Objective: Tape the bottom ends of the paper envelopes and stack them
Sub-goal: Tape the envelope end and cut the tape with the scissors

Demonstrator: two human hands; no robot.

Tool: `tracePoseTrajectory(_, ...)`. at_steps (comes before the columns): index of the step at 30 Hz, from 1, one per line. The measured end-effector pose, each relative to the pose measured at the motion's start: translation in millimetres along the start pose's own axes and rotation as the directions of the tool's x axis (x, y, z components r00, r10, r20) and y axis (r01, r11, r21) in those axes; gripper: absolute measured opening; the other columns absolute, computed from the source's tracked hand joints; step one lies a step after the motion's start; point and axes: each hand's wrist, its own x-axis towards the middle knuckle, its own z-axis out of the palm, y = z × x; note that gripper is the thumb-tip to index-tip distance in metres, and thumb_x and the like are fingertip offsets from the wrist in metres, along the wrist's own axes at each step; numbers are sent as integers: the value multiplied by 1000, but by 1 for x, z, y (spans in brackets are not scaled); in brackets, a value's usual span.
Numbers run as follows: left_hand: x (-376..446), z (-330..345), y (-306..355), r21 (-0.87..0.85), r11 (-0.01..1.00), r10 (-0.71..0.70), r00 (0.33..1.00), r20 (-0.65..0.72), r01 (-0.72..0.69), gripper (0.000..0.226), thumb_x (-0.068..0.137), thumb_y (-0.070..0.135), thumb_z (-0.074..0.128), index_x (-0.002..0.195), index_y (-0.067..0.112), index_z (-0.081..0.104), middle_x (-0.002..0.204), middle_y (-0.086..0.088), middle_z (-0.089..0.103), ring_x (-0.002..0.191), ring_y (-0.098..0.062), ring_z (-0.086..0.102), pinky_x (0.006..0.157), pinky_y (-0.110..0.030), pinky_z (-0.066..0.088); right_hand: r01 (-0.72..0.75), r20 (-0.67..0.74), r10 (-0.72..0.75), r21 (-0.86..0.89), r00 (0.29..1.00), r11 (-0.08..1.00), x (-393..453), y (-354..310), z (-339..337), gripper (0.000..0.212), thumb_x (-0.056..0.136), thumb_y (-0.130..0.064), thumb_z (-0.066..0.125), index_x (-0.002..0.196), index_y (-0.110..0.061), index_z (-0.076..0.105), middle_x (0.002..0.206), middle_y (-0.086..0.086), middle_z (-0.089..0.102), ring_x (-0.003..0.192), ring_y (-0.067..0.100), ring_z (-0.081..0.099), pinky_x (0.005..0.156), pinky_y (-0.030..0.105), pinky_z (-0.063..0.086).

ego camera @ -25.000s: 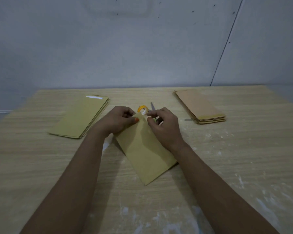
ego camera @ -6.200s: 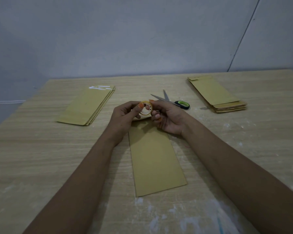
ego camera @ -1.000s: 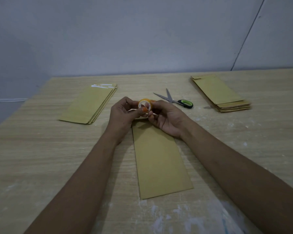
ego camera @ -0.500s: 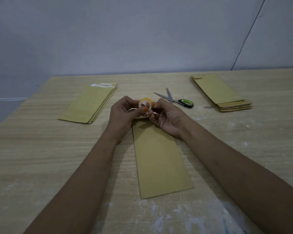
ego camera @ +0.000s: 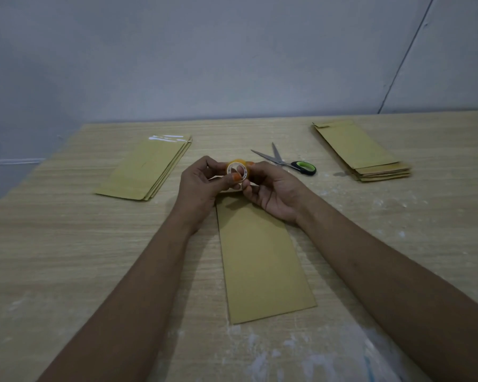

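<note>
A wooden table (ego camera: 66, 257) stands against a plain grey wall (ego camera: 204, 56). White smudges (ego camera: 260, 359), maybe paint or dust, mark the table's near edge and right side. A thin dark line (ego camera: 406, 53) runs down the wall.

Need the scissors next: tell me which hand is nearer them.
Right. The right hand sits just beside the scissors, on their near-left; the left hand lies farther left, beyond the tape roll.

Mustard-yellow envelope (ego camera: 262, 260), pale wood-grain table (ego camera: 66, 257) smeared with white patches, yellow-orange tape roll (ego camera: 238, 170) with white core, orange-painted thumbnail (ego camera: 236, 177), silver scissors (ego camera: 286, 160) with black-and-green handle, plain grey wall (ego camera: 204, 56)
</note>
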Motion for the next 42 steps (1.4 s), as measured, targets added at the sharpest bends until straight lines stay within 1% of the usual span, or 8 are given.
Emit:
tracePoseTrajectory(10,5,-6,-7,53,999,8,1000,-26,-7,28,72,-10,75,77,7,53,85,-13,73,68,-20,70,68,-29,57,-12,-75,10,-26,997,1000,-1,-4,4,14,92,-4,48,87,3,59,77,14,66,53,15,59,51,19,52)
tracePoseTrajectory(15,6,-6,-8,44,999,6,1000,-19,-6,26,78,-13,70,79,6,52,80,-6,75,61,-17,69,65,-25,56,29,-151,-38,-65,988,997,1,2,9,15,90,3,46,86,4,61,72,13,62,48,11,57,47,16,50)
tracePoseTrajectory(20,8,-7,-11,62,998,-22,999,-44,25,9,88,1,68,90,5,60,78,-6,74,61,-15,67,67,-26,56,3,-57,-5,-33,998,999,-3,-6,2,18,94,-9,48,90,0,63,69,7,66,55,11,62,49,16,51)
tracePoseTrajectory(23,13,-11,-14,48,997,-59,996,-66,63,4,94,11,64,94,9,61,82,-10,72,64,-19,68,67,-30,57,88,-40,-96,-178,995,980,-5,-2,6,13,96,-4,52,93,-2,65,69,5,71,53,7,65,47,13,48)
tracePoseTrajectory(26,15,-13,-16,43,996,-77,994,-73,80,9,96,12,62,104,9,64,83,-12,72,65,-19,69,67,-29,55,245,-49,-282,-370,958,896,-1,10,13,13,92,1,60,104,-2,64,64,1,69,50,7,61,43,16,43)
tracePoseTrajectory(30,13,-10,-15,33,997,-60,996,-70,63,18,98,8,58,112,5,67,83,-5,73,65,-15,68,68,-26,56,387,-12,-474,-560,880,732,0,16,12,31,91,-6,67,121,-13,64,85,7,68,58,11,61,51,22,47)
tracePoseTrajectory(36,13,-11,-16,34,997,-72,996,-58,74,20,97,13,60,112,2,69,87,-8,74,73,-20,69,74,-30,57,466,2,-548,-530,837,709,-4,13,11,24,90,0,65,114,2,67,85,13,72,63,13,68,58,20,54)
tracePoseTrajectory(42,14,-13,-16,43,995,-87,993,-78,91,15,95,18,64,103,12,74,88,-8,73,79,-23,65,78,-35,53,537,18,-623,-527,782,659,-1,18,14,10,92,0,64,100,1,68,81,18,72,61,19,70,56,24,57)
